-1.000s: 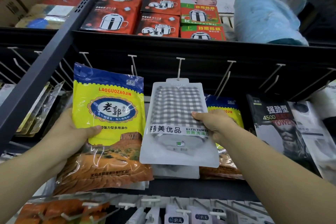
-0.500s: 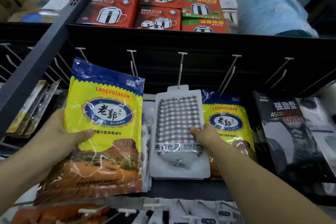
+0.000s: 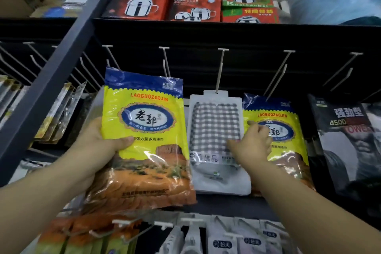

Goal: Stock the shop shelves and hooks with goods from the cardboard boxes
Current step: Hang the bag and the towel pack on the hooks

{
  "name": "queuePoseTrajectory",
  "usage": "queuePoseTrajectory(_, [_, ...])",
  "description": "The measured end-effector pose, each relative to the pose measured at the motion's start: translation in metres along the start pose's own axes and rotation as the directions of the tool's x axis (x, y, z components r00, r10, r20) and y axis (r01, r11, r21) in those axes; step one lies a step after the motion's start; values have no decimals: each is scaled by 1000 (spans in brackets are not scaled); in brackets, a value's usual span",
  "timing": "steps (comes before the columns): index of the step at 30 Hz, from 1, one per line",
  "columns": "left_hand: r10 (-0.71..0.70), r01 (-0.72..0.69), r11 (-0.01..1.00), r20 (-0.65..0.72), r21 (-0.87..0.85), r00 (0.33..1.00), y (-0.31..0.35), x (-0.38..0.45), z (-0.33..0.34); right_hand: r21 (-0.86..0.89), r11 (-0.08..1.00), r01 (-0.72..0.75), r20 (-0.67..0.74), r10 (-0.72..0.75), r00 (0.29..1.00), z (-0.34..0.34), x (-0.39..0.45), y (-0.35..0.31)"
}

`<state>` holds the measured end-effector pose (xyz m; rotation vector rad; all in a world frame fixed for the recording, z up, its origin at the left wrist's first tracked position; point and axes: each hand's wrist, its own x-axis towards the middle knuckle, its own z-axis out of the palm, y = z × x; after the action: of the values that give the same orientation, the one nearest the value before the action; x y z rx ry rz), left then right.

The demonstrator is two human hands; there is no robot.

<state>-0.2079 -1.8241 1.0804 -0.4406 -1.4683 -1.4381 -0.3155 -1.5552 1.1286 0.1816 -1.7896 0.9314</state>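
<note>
Head view: the checked towel pack point(image 3: 216, 130) hangs on its hook point(image 3: 220, 72), pushed well back. Right hand point(image 3: 252, 146) rests at its right edge, thumb on the pack, fingers loosely bent, probably seating it. Left of the hook, left hand point(image 3: 97, 146) grips the yellow pack point(image 3: 144, 130), thumb across the front, likely the next to hang.

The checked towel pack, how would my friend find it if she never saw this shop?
Look under the black shelf holding red pot boxes, along the row of hooks. The checked towel pack hangs on the middle hook, touched by the right hand. It is white with grey checks, between two yellow-and-blue packs.
</note>
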Motion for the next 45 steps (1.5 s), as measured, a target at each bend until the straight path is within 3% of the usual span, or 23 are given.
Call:
queuePoseTrajectory(3, [11, -10, 999, 12, -40, 1000, 10, -5, 20, 255, 947, 195, 105, -228, 968, -23, -23, -22])
queuePoseTrajectory(6, [27, -25, 996, 34, -80, 999, 23, -15, 47, 437, 899, 33, 377, -216, 901, -44, -40, -38])
queuePoseTrajectory(8, [9, -4, 993, 44, -119, 999, 26, -20, 62, 453, 888, -76, 452, -156, 878, -49, -38, -32])
queuePoseTrajectory(12, [-2, 15, 991, 93, -135, 996, 30, -28, 85, 499, 854, -149, 405, -78, 911, -65, -28, -3])
queuePoseTrajectory(17, [-9, 18, 991, 63, -132, 998, 27, -33, 107, 628, 720, -295, 363, 64, 929, -105, -19, 37])
queuePoseTrajectory(20, [-10, 19, 993, 76, -120, 997, 23, -36, 118, 608, 751, -257, 246, 129, 961, -131, -3, 63])
queuePoseTrajectory(24, [-30, 36, 994, 67, -99, 997, 25, -41, 136, 596, 764, -248, 203, 156, 967, -162, 18, 80])
queuePoseTrajectory(33, [-17, 17, 998, -3, -59, 1000, 28, -40, 137, 595, 775, -212, 266, 58, 962, -176, 51, 71])
queuePoseTrajectory(45, [13, -15, 1000, -62, -19, 998, 29, -30, 124, 601, 732, -319, 322, 143, 936, -179, 65, 72])
